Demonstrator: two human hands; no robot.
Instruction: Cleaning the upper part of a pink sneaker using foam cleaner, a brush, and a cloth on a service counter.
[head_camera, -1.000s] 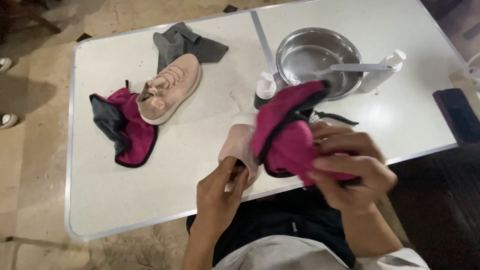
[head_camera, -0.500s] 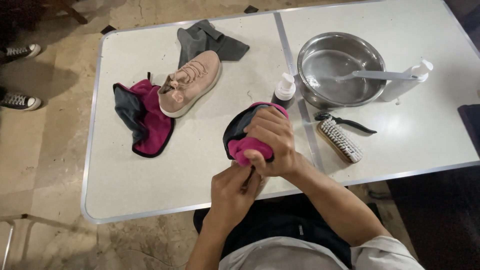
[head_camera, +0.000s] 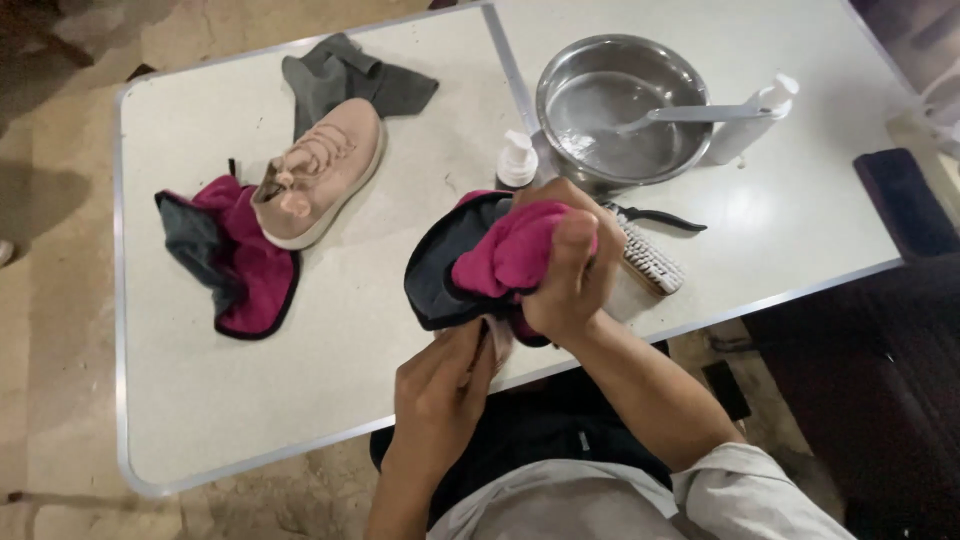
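Note:
My right hand (head_camera: 572, 265) grips a magenta and dark grey cloth (head_camera: 470, 262) and presses it down over a pale pink shoe (head_camera: 497, 338), which is almost wholly hidden under cloth and hands. My left hand (head_camera: 440, 390) holds that shoe from below at the table's near edge. A second pink shoe (head_camera: 318, 170) lies on its side at the back left, resting partly on another magenta and grey cloth (head_camera: 225, 258).
A grey cloth (head_camera: 345, 78) lies behind the far shoe. A steel bowl (head_camera: 620, 105) with water holds a white utensil. A pump bottle (head_camera: 516, 160), a white bottle (head_camera: 745, 120) and a scrub brush (head_camera: 645, 258) stand near it on the white folding table (head_camera: 200, 400).
My right hand brought the magenta cloth down from the air onto the shoe and has kept rubbing it there; the cloth now spreads wider to the left. My left hand keeps its hold.

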